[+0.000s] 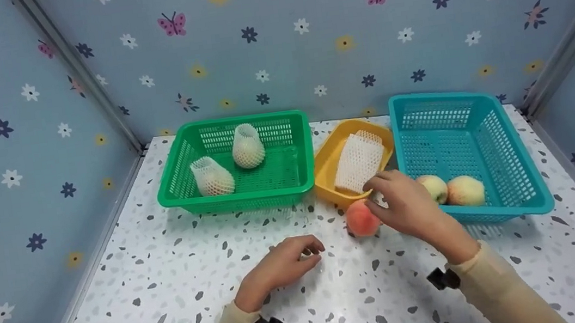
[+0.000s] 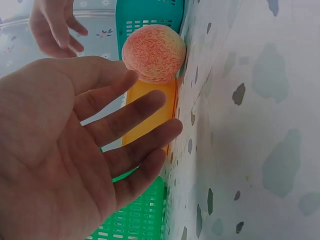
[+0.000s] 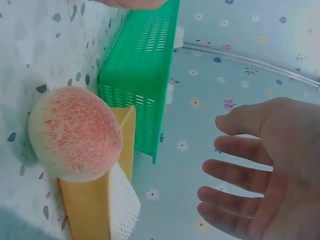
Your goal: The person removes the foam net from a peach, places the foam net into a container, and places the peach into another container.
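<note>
A pinkish-red peach [image 1: 362, 219] rests on the table in front of the yellow tray [image 1: 326, 170]. My right hand [image 1: 406, 203] hovers over the tray's near right corner; the right wrist view shows its fingers [image 3: 235, 176] loosely extended, with nothing in them and apart from the peach. White foam net sleeves [image 1: 359, 161] lie flat in the tray. To the left of the peach and nearer me is my left hand [image 1: 284, 265]. Its fingers [image 2: 137, 117] are spread and relaxed, holding nothing, and overlap the peach's edge in the left wrist view.
At the left stands a green basket [image 1: 247, 194] with two netted fruits [image 1: 248, 148] inside. A blue basket [image 1: 536, 180] at the right holds two bare peaches [image 1: 465, 190]. Patterned wall panels [image 1: 273, 48] enclose the speckled table [image 1: 174, 307] at the back and sides.
</note>
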Demonstrator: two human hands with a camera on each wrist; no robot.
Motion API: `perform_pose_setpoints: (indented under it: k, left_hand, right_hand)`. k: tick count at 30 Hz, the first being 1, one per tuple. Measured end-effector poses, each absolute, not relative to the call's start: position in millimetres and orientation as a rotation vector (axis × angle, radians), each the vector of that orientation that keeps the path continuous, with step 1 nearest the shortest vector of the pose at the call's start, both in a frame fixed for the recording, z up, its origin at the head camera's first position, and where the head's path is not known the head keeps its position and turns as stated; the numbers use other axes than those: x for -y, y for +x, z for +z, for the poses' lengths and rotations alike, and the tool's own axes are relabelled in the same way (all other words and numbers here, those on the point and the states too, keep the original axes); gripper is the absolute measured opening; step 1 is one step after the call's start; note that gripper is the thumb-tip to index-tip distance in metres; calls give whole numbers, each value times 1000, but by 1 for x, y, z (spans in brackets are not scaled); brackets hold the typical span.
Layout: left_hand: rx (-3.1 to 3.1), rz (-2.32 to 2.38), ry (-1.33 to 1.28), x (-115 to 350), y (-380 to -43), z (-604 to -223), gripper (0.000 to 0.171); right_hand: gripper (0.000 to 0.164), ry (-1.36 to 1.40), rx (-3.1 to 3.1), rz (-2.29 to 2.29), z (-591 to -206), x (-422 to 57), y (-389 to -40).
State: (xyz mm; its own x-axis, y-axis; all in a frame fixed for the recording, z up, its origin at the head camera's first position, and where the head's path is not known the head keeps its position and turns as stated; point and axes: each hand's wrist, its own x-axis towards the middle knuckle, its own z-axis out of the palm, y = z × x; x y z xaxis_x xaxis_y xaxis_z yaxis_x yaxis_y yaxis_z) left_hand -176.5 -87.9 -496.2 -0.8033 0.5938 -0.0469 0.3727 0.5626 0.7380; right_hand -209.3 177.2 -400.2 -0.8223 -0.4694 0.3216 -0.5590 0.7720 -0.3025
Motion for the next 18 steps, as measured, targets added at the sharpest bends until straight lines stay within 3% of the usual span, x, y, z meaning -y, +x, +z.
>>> perform_pose_setpoints:
  k: [9, 18]
  left_hand:
    - [-2533, 1068, 809, 81, -178, -496, 20]
    - [-2671, 1010, 773, 65, -180, -491, 20]
  right_hand:
    - [21, 791, 2704, 588, -408, -197, -174]
    - [24, 756, 2735, 609, -432, -205, -160]
